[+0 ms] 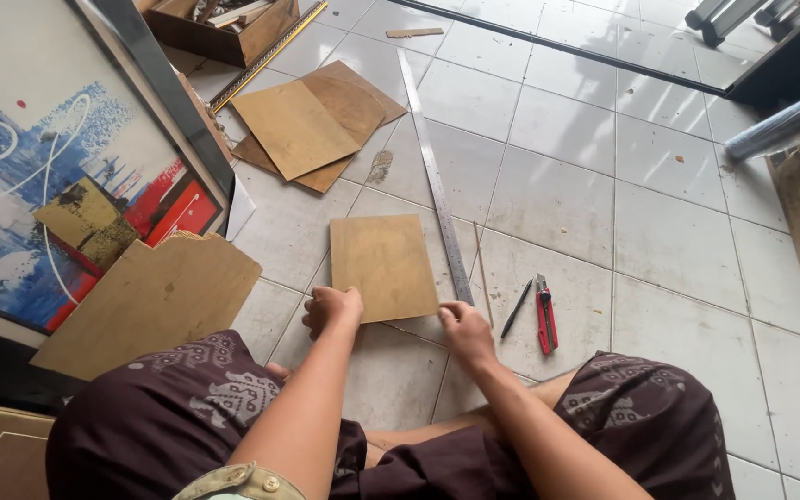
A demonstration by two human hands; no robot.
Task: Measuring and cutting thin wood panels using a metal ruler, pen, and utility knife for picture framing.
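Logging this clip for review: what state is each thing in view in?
Brown board: flat on the tiled floor, both hands at its near edge.
Left hand: fingers curled on the board's corner.
Right hand: on the board's other corner.
Metal ruler: flat beside the board.
Red utility knife: untouched.
Pencil: untouched.
Board stack: overlapping.
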